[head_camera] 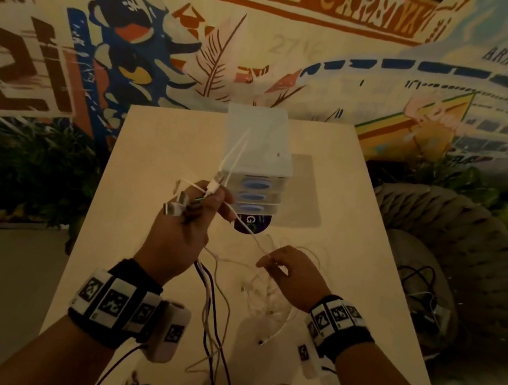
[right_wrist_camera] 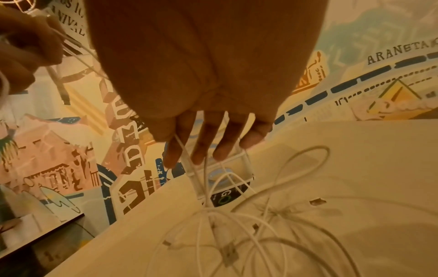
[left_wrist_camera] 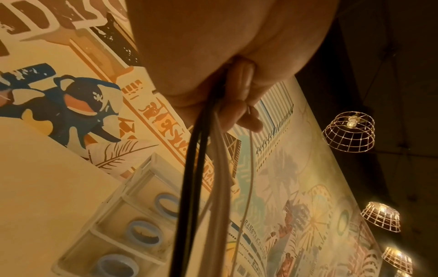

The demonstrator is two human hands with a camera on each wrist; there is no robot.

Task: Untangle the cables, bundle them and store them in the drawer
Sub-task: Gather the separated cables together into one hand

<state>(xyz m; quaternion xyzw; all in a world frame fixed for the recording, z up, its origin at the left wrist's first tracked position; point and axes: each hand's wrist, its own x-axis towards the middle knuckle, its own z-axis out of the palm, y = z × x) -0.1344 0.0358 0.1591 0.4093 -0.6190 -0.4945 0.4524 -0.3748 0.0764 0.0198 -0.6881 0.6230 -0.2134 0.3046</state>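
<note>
My left hand is raised over the table and grips a bunch of cable ends with white ties sticking up. Black and white cables hang from its curled fingers toward the near edge. My right hand is lower and pinches a thin white cable that runs up to the left hand. Under it lies a loose tangle of white cables with several plugs. A clear drawer unit, three drawers with blue handles, all shut, stands at the table's far side.
A round dark disc marked G lies in front of the drawer unit. A woven seat with black cables on it stands right of the table. A painted wall is close behind. Wire lamps hang overhead.
</note>
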